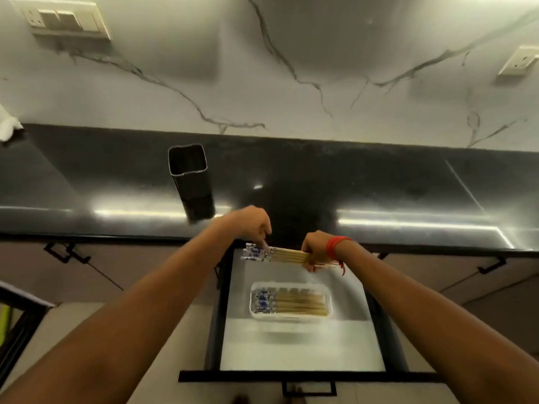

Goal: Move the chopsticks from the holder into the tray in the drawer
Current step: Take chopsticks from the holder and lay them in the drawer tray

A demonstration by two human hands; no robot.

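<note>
The bunch of chopsticks [287, 255] lies flat in the air, over the back edge of the open drawer [291, 351]. The right hand [316, 249] is closed tight around its plain wood ends. The left hand [253, 224] points its fingers [264, 246] down onto the blue-and-white ends; I cannot tell if they pinch or only touch. The tray [252, 301] in the drawer holds other chopsticks [291, 303]. The holder [191, 182] stands near the worktop's [379, 182] front edge, dark inside.
</note>
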